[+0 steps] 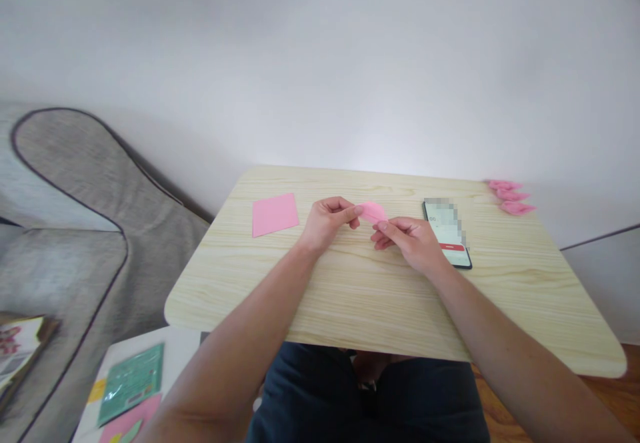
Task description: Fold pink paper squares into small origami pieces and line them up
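A small piece of folded pink paper (373, 212) is held up between my two hands, above the middle of the wooden table. My left hand (331, 218) pinches its left end between thumb and fingers. At its lower right corner, my right hand (406, 235) grips it the same way. The fingertips hide parts of its edges, so the exact folded shape cannot be made out. A flat pink paper square (275, 214) lies on the table to the left of my left hand.
A phone (445, 230) with a lit screen lies by my right wrist. Several folded pink paper pieces (511, 196) sit at the table's (380, 310) far right corner. A grey sofa (150, 250) stands left; a green packet (133, 380) rests on a lower white surface.
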Available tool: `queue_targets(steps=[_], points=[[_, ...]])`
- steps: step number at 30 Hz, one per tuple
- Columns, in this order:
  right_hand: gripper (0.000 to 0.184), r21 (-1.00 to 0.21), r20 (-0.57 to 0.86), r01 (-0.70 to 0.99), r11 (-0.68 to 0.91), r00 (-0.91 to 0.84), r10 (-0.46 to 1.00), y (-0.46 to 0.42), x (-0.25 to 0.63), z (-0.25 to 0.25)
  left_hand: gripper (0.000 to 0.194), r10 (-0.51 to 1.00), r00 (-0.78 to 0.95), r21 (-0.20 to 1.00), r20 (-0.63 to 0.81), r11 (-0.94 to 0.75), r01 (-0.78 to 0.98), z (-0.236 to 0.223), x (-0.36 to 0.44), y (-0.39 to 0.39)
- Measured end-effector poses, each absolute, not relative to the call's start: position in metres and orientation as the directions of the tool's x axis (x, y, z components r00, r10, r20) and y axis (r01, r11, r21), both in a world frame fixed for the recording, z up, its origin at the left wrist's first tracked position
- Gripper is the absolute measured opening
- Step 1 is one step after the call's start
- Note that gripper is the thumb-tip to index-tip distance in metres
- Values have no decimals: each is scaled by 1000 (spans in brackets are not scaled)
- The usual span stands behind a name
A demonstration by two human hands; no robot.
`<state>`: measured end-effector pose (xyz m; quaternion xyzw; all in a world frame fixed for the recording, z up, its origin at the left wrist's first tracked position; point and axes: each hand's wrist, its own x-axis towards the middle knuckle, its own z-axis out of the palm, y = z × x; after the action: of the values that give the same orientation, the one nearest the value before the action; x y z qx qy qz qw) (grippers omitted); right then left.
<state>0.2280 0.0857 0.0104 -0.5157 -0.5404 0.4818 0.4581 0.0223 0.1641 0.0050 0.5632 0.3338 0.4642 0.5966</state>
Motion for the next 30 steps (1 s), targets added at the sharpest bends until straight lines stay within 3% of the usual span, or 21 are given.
queue_targets(steps=[10, 20, 30], points=[[37, -999, 21, 36, 24, -88, 996, 88, 233, 5, 30, 944, 326, 887, 49, 110, -449, 4, 25, 165], [35, -1000, 8, 25, 10, -93, 996, 87, 233, 5, 26, 942, 329, 871, 70, 103, -480, 4, 25, 165], [39, -993, 34, 106, 45, -104, 994, 86, 232, 9, 28, 930, 339, 929, 143, -9, -369, 3, 24, 164]])
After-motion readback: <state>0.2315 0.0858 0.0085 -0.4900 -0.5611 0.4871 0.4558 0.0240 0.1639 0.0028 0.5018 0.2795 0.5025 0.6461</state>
